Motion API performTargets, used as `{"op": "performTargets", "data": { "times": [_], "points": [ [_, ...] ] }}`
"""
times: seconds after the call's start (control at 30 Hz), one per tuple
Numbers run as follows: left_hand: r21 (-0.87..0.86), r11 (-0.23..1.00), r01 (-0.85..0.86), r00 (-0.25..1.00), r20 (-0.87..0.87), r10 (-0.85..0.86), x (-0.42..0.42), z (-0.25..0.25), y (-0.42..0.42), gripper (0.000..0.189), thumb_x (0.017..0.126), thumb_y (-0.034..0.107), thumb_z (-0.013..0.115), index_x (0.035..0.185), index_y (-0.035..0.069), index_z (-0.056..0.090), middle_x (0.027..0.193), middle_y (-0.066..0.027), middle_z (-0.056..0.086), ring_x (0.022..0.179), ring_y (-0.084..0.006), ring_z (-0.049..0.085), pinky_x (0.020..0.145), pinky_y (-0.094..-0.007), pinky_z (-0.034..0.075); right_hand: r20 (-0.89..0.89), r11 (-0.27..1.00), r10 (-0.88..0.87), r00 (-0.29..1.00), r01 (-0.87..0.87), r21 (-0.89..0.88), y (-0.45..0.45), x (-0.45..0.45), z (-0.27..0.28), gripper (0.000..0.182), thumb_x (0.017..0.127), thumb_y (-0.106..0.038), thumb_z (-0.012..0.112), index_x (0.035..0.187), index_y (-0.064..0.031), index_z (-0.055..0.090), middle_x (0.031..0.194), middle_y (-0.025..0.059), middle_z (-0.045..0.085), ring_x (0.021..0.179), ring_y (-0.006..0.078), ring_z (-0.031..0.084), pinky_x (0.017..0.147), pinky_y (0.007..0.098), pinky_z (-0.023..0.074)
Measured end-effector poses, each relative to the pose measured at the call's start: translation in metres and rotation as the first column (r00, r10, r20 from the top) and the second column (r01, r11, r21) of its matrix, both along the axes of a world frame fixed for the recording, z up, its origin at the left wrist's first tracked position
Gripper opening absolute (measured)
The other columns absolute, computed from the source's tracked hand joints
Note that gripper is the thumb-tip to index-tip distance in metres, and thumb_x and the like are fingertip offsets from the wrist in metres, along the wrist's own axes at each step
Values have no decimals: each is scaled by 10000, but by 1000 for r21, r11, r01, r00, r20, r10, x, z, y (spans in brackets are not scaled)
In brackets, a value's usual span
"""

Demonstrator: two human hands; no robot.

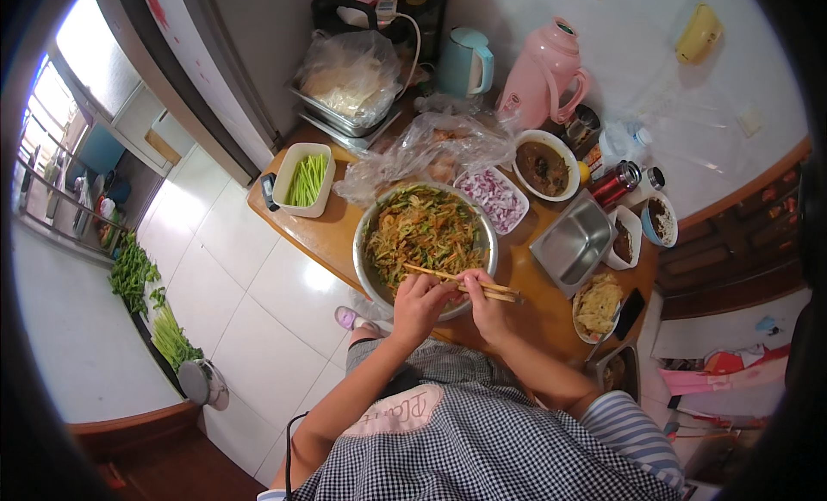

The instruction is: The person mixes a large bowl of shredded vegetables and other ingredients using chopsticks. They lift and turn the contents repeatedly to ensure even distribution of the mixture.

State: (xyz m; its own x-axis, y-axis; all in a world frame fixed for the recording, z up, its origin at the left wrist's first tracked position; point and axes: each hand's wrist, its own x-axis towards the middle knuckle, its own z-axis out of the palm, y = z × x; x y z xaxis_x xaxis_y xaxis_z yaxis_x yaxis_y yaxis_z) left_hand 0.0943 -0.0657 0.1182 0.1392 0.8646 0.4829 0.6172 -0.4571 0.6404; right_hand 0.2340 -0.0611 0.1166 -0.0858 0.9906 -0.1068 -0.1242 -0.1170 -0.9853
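A large metal bowl (360,268) holds a mix of shredded vegetables and what looks like translucent noodles (423,226). My right hand (486,310) grips wooden chopsticks (501,291) at the bowl's near right rim, their thin ends pointing left over the food. My left hand (417,307) is over the near rim with its fingers bent and bunched, close beside the chopsticks; its fingertips are partly hidden, so what it pinches cannot be told. Right behind the bowl sits a white container of chopped red onion (492,198).
Around the bowl stand a container of green stalks (306,181), plastic bags (452,136), a bowl of dark sauce (543,165), a steel pan (574,239), a plate of yellow food (597,307), a red flask (617,183), a pink thermos (539,74) and a blue kettle (462,61).
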Motion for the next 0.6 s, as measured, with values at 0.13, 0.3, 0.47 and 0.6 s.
{"op": "performTargets", "data": {
  "times": [0.13,0.3,0.47,0.6],
  "points": [
    [56,998,-8,1000,-18,9,-2,-4,10,166,615,119,637,779,148,626,718,2,497,698,-183,475,610,-304,386,-103,995,-77,992,69,-77,0,3,6,228,898,-207,379,898,-3,482,754,57,525,640,105,546,582,215,462],
    [-40,961,-274,937,-236,257,-33,-34,26,139,614,92,634,747,132,636,746,-20,524,749,-214,467,663,-314,386,-30,991,-125,992,126,36,-2,20,10,230,894,-194,390,882,10,498,736,59,528,626,97,548,556,212,462],
    [74,989,-131,988,-70,136,-8,-9,26,212,595,114,658,800,145,614,761,-23,495,772,-209,462,652,-328,366,127,995,-14,992,1,97,-1,19,10,193,882,-153,412,884,14,510,772,64,534,631,97,555,563,207,464],
    [-61,998,18,987,-159,-28,-7,-4,34,217,621,101,624,830,157,634,823,-23,512,817,-211,462,704,-344,361,128,993,-25,992,10,114,0,28,17,180,876,-141,423,892,12,516,778,66,543,641,101,562,568,204,465]
  ]
}}
